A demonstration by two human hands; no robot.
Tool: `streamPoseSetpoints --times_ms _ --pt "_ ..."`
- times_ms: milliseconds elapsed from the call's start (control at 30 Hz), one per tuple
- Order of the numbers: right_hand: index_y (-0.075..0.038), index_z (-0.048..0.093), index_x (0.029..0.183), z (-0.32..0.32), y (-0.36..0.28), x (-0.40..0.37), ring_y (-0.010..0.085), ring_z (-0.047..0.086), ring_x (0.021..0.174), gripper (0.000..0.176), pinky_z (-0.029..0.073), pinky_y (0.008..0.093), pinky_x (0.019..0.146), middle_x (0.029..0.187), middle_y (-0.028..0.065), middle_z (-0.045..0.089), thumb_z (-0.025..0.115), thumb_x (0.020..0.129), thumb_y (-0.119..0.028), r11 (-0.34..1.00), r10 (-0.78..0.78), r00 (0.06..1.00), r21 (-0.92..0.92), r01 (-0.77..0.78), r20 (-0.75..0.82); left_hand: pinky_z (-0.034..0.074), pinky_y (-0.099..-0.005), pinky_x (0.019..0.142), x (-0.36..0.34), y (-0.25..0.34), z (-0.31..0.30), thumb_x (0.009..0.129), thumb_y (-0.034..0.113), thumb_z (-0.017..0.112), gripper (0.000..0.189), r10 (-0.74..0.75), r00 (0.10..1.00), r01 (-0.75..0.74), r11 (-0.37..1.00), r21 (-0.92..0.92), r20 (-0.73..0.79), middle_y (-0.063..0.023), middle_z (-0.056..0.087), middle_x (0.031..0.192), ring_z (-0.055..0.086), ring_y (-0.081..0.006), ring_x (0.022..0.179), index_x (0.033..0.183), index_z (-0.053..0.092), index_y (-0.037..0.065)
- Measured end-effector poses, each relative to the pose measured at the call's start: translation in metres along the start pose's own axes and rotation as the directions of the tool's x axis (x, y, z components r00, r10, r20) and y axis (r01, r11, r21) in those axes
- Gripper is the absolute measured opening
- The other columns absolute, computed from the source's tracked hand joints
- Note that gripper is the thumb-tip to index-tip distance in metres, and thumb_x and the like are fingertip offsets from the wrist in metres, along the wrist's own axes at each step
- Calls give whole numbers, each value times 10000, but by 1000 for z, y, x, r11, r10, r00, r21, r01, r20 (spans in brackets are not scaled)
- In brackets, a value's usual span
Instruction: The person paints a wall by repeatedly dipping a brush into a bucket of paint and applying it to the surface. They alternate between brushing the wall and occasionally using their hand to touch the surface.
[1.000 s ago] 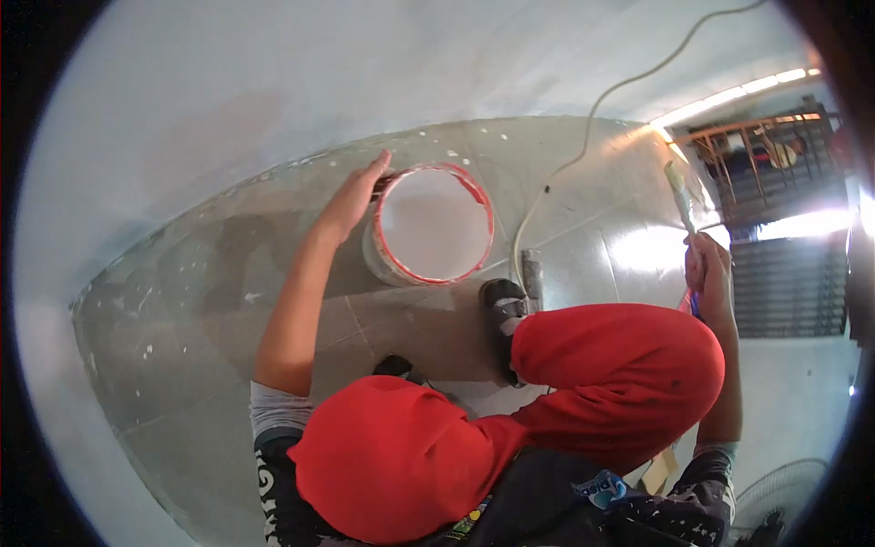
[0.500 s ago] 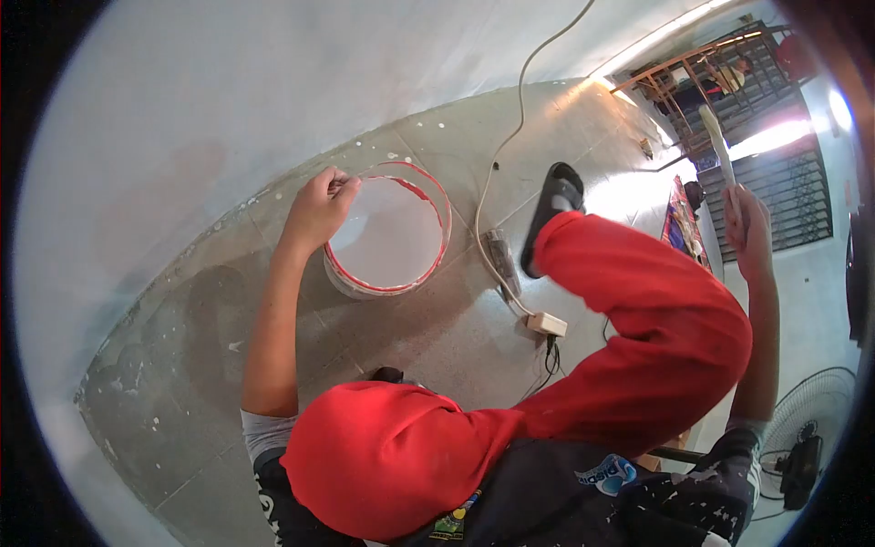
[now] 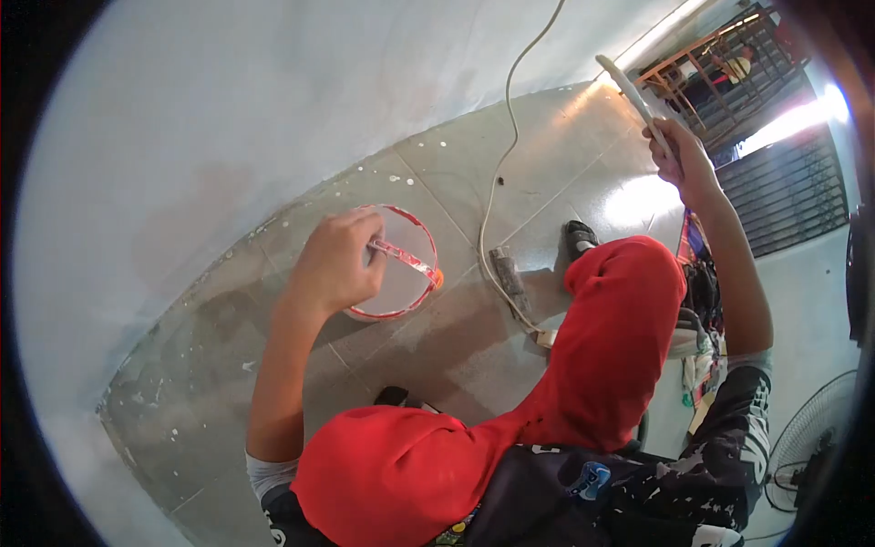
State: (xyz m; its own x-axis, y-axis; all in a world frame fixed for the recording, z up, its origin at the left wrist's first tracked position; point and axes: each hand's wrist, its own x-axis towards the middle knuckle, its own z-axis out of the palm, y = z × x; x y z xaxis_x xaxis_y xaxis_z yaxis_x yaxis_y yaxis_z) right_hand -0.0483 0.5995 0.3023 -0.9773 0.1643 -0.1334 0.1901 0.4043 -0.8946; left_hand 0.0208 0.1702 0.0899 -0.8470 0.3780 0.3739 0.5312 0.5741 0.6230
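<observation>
My left hand [image 3: 342, 260] is closed on the red-and-white handle [image 3: 406, 259] of a paint bucket. The bucket [image 3: 393, 314] has a red-stained rim and pale, whitish contents; my hand and forearm hide its left part. Held out to the upper right, my right hand [image 3: 682, 162] grips a long, pale, stick-like tool [image 3: 629, 91] with a rounded far end. The tool points up and left, towards the wall, and its exact kind does not show.
A white wall [image 3: 210, 100] curves along the left above a tiled floor [image 3: 355, 365] spotted with paint. A cable [image 3: 510, 109] runs down to a white socket block [image 3: 545, 338], past a dark, worn object [image 3: 510, 278]. A fan [image 3: 807, 438] stands at right; a person [image 3: 734, 68] is farther back.
My left hand has lifted the bucket handle across the opening. My right hand and the tool have swung left and up. My right leg has drawn in, its foot lower and farther right.
</observation>
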Motion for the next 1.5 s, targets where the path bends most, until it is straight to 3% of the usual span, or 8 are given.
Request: streamPoseSetpoints --times_ms 100,367,567,1000,1067,1167,1267,1500 --pt "-107 593 901 -27 23 65 9 360 416 257 221 185 332 612 -86 459 537 961 -350 975 148 981 182 -124 -125 469 -450 759 17 5 11 702 73 632 120 -123 991 123 992 6 46 -164 599 780 593 -376 778 781 569 10" --pt "-116 566 848 -83 93 221 19 360 425 257 244 193 350 618 -68 463 553 932 -359 965 233 914 198 -173 -333 338 -364 429 61 57 -9 625 8 640 196 45 987 -56 996 -63 -157 -109 424 571 441 -307 459 676 454 40" --pt "-116 575 815 -123 136 311 36 354 454 287 252 220 380 651 -56 451 582 896 -391 976 182 850 -17 -218 -494 272 -315 389 128 112 -13 579 0 650 251 87 993 -84 996 38 -74 -41 355 531 364 -212 409 590 412 82" --pt "-72 625 808 -175 177 491 71 400 494 384 310 268 431 653 -35 486 609 872 -451 999 36 869 -13 -49 -493 288 -286 385 284 194 77 612 54 721 270 52 979 -36 996 -84 195 -12 388 493 376 -181 380 581 457 104" --pt "-12 674 747 -168 195 500 176 563 657 446 438 364 610 700 79 600 601 818 -446 997 -55 810 6 72 -584 295 -287 384 310 202 100 614 50 719 266 60 976 -45 996 -74 209 -17 395 494 384 -187 382 582 461 101" --pt "2 674 759 -159 230 506 174 561 718 466 430 365 662 699 80 590 586 829 -450 992 93 884 115 -45 -458 306 -291 377 344 193 133 597 51 692 248 76 970 -55 994 -97 231 -24 388 516 394 -188 401 579 448 95" --pt "-65 628 771 -161 259 509 65 445 542 344 336 263 463 636 -31 497 602 865 -394 989 103 901 139 -48 -420 334 -300 380 371 193 173 582 64 673 222 102 965 -82 992 -92 241 -32 400 552 424 -186 434 594 453 88" --pt "-57 641 771 -173 308 540 62 440 543 300 341 250 487 637 -33 502 610 897 -327 978 78 899 208 14 -430 394 -337 436 440 186 244 609 8 688 206 -12 966 29 998 -60 258 -72 479 572 497 -252 462 634 490 61"
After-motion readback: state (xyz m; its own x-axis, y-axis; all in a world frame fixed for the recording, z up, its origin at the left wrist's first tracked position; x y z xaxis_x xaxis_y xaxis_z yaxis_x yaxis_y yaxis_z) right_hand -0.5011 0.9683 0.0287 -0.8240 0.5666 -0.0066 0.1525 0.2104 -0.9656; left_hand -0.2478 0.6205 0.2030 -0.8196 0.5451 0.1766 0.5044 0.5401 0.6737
